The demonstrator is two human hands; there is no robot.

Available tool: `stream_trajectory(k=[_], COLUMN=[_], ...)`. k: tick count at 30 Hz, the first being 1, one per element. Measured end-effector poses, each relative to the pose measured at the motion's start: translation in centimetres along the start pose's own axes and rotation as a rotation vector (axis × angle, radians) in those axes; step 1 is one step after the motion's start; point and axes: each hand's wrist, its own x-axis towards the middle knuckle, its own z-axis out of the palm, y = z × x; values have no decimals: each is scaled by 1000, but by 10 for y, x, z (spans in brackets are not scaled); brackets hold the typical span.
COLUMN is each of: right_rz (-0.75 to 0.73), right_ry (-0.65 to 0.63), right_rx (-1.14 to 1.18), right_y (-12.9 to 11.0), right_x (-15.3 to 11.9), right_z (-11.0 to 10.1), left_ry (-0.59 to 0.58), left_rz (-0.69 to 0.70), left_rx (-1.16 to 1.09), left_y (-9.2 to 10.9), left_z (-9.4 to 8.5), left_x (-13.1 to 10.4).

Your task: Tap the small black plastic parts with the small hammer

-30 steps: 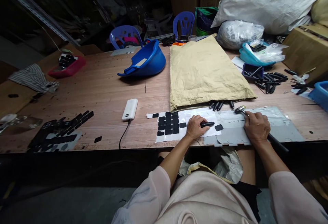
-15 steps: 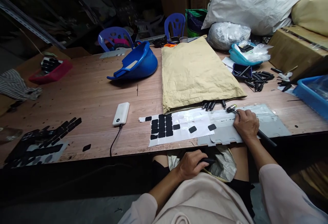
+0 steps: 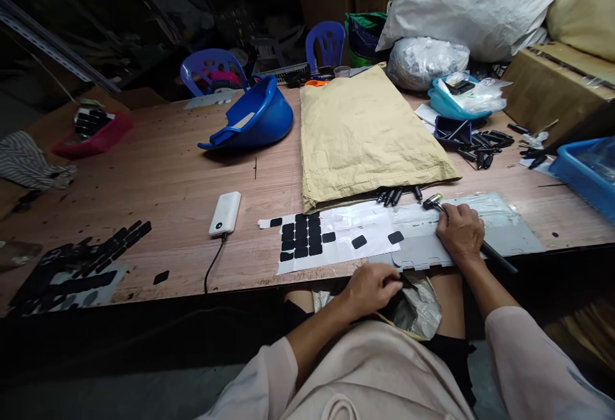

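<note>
My right hand (image 3: 462, 231) is wrapped round a small hammer (image 3: 498, 257), its metal head resting over the grey board (image 3: 500, 221) at the table's front edge. Over my lap, just at the table edge, my left hand (image 3: 372, 287) has curled fingers; what they hold, if anything, is hidden. A white sheet (image 3: 343, 258) with rows of black rounded patches (image 3: 301, 241) lies left of the board. Several black cylindrical pieces (image 3: 396, 197) poke out by the front of a tan paper sack (image 3: 369, 138). Under my left hand a silvery bag (image 3: 420, 308) lies on my lap.
A white power bank (image 3: 225, 214) with a cable, a blue basin (image 3: 264, 116) and black strips (image 3: 91, 279) are to the left. More black pieces (image 3: 487, 145), a teal bowl (image 3: 459, 103) and a blue tray (image 3: 586, 173) stand at the right.
My left hand has risen from my lap toward the table edge, and the black piece that was in it no longer shows. My right hand stays almost in place with the hammer.
</note>
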Motion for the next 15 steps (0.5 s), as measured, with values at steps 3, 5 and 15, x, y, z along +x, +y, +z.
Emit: stream_trajectory(k=[3, 5, 15], right_rz=[6, 22, 75], right_ry=[7, 14, -11], right_rx=[10, 10, 21], right_y=[1, 0, -4], right_x=[-1, -2, -4], right_z=[1, 1, 0], left_ry=[183, 255, 353], left_rz=[43, -14, -287], left_rx=[66, 154, 334], left_y=[23, 35, 68], left_z=[-18, -24, -5], left_x=[64, 111, 220])
